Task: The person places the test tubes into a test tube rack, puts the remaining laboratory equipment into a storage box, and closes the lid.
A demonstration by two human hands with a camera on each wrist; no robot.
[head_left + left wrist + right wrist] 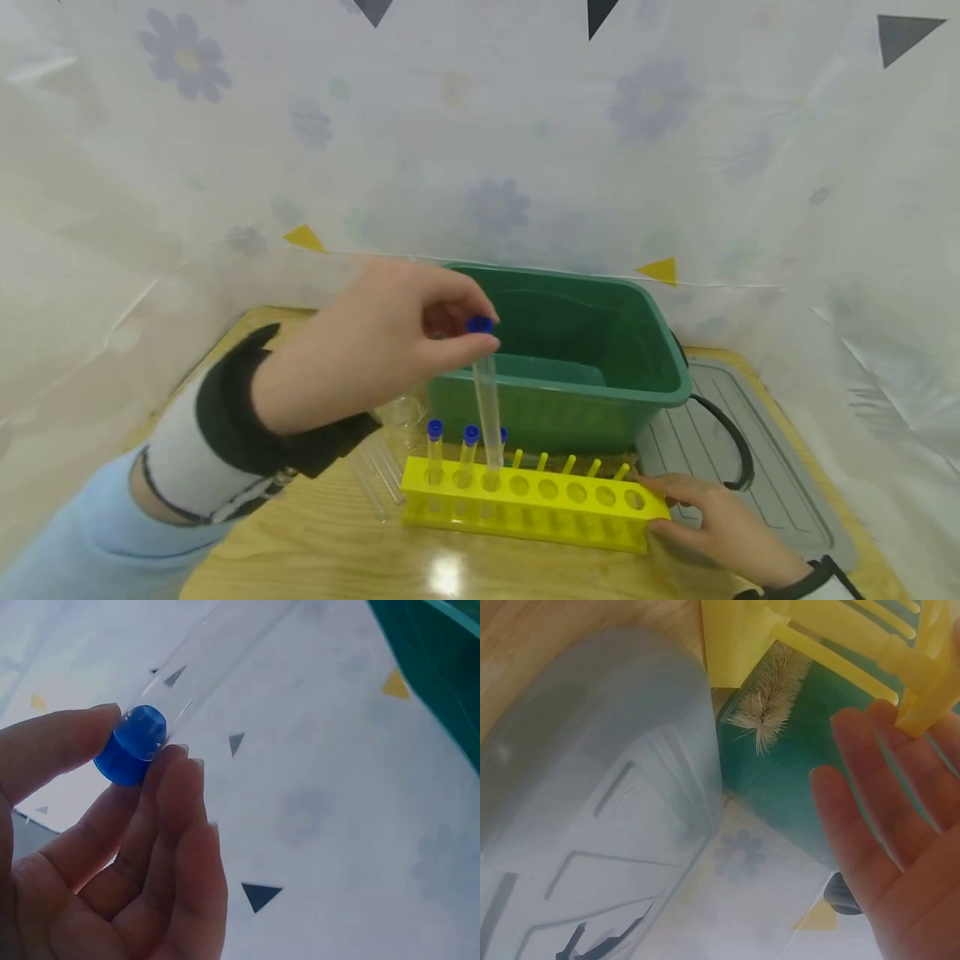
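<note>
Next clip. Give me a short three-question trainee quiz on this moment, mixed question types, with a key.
1. True or false: the left hand pinches the blue cap of a clear tube.
2. Where is the tube's lower end? A) inside the green tub B) at a hole of the yellow rack C) flat on the table
3. Fill in: the right hand rests its fingers against the rack's ____ end.

Key: 1 true. 2 B. 3 right.
</note>
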